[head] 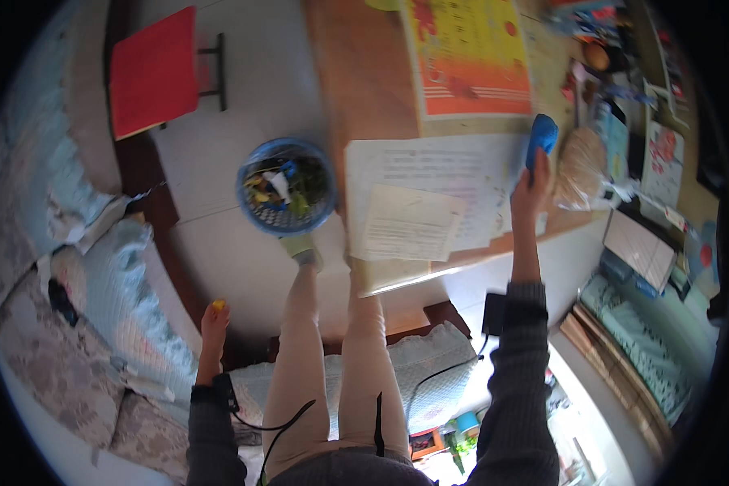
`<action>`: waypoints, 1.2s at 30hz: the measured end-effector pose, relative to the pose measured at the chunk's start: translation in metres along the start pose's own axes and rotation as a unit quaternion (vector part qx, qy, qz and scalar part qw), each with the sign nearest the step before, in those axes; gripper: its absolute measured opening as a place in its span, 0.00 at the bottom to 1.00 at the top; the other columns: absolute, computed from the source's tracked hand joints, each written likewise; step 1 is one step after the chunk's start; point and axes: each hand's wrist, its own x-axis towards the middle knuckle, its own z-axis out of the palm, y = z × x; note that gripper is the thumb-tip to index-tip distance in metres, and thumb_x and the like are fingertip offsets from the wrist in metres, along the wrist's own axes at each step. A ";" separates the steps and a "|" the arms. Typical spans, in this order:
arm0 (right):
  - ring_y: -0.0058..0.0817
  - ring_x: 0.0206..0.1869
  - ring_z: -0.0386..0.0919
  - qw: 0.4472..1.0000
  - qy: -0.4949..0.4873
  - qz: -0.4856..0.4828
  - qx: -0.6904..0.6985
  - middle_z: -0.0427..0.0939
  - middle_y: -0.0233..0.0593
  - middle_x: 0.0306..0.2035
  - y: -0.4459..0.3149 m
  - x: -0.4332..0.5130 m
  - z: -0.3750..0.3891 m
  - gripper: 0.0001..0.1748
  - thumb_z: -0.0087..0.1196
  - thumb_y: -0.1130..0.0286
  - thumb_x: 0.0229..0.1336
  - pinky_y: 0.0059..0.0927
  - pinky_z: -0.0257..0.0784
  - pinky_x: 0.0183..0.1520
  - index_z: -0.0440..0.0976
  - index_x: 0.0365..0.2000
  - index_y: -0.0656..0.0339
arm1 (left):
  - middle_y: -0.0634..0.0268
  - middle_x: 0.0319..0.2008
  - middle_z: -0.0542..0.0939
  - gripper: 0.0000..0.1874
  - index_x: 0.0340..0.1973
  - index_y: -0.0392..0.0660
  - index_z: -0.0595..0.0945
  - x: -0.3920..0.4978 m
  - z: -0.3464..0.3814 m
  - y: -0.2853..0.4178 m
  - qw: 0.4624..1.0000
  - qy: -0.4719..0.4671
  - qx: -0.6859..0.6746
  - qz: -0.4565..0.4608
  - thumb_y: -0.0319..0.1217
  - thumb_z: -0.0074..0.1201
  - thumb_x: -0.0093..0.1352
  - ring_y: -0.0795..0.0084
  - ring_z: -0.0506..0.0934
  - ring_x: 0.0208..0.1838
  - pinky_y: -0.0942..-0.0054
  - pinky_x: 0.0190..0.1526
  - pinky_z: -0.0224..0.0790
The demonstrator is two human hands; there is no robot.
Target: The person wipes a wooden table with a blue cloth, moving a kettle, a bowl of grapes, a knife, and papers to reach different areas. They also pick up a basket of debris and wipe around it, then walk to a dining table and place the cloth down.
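Observation:
My right hand [533,185] reaches over the right part of the table and grips a blue item [543,135], maybe a folded cloth. Beside it lies a tied clear plastic bag [582,161] with tan contents. To the left of that hand, a large sheet with printed lines [425,161] covers part of the wooden table [373,79], and a smaller printed paper [410,225] rests on it. Low at the left, my left hand [214,325] is closed around a small yellow object [219,305], mostly hidden by the fingers.
A blue plastic basket [243,194] holding scraps stands on the floor by my foot. Behind it is a red-topped stool [155,73]. A yellow and orange poster [474,61] lies on the table. Clutter lines the table's right side. A covered sofa [140,291] is at the left.

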 end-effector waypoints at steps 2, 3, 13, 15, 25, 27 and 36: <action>0.57 0.60 0.62 0.963 -0.025 0.106 -0.245 0.61 0.59 0.61 0.028 0.008 0.023 0.28 0.49 0.67 0.56 0.51 0.61 0.60 0.66 0.59 0.51 | 0.77 0.27 0.70 0.07 0.40 0.46 0.74 0.000 0.000 0.002 1.000 -0.007 0.015 -0.018 0.34 0.51 0.70 0.89 0.65 0.28 0.86 0.29 0.56; 0.57 0.60 0.63 0.959 0.033 0.101 -0.264 0.62 0.60 0.61 0.022 0.007 0.047 0.28 0.49 0.66 0.55 0.53 0.64 0.56 0.67 0.58 0.48 | 0.77 0.27 0.70 0.07 0.40 0.46 0.74 -0.001 -0.002 0.005 0.999 -0.002 0.024 -0.029 0.34 0.51 0.70 0.89 0.65 0.27 0.86 0.28 0.56; 0.34 0.68 0.56 0.958 -0.201 -0.196 0.053 0.59 0.34 0.66 -0.174 -0.163 0.064 0.29 0.49 0.69 0.53 0.46 0.47 0.71 0.66 0.58 0.43 | 0.74 0.30 0.72 0.12 0.44 0.42 0.76 0.018 0.034 0.115 0.967 -0.103 0.211 0.098 0.35 0.51 0.70 0.84 0.69 0.30 0.83 0.31 0.60; 0.35 0.68 0.56 0.958 -0.260 -0.117 0.033 0.62 0.33 0.64 -0.113 -0.184 0.019 0.32 0.51 0.71 0.50 0.48 0.49 0.70 0.65 0.59 0.40 | 0.72 0.33 0.74 0.15 0.47 0.40 0.76 0.017 0.052 0.144 0.953 -0.112 0.238 0.147 0.35 0.51 0.70 0.81 0.71 0.33 0.82 0.34 0.62; 0.44 0.66 0.58 0.990 0.003 0.138 -0.010 0.63 0.45 0.61 -0.028 -0.054 0.015 0.27 0.44 0.75 0.53 0.51 0.48 0.69 0.68 0.56 0.54 | 0.66 0.47 0.75 0.17 0.52 0.44 0.74 -0.040 0.165 0.194 0.974 -0.101 0.172 0.111 0.36 0.51 0.70 0.74 0.75 0.47 0.76 0.49 0.67; 0.39 0.67 0.57 0.995 -0.095 -0.032 0.027 0.63 0.41 0.62 -0.095 -0.086 0.038 0.29 0.47 0.74 0.50 0.48 0.50 0.69 0.68 0.56 0.51 | 0.66 0.49 0.75 0.17 0.52 0.45 0.74 -0.050 0.196 0.190 0.977 -0.112 0.154 0.101 0.37 0.51 0.70 0.74 0.75 0.49 0.74 0.50 0.67; 0.44 0.63 0.63 0.991 -0.119 -0.062 -0.007 0.68 0.40 0.59 0.087 -0.121 -0.062 0.28 0.56 0.71 0.44 0.50 0.56 0.65 0.73 0.51 0.48 | 0.61 0.51 0.72 0.11 0.41 0.47 0.72 -0.061 0.257 0.110 0.986 -0.088 -0.026 -0.138 0.33 0.52 0.65 0.61 0.68 0.58 0.48 0.55 0.65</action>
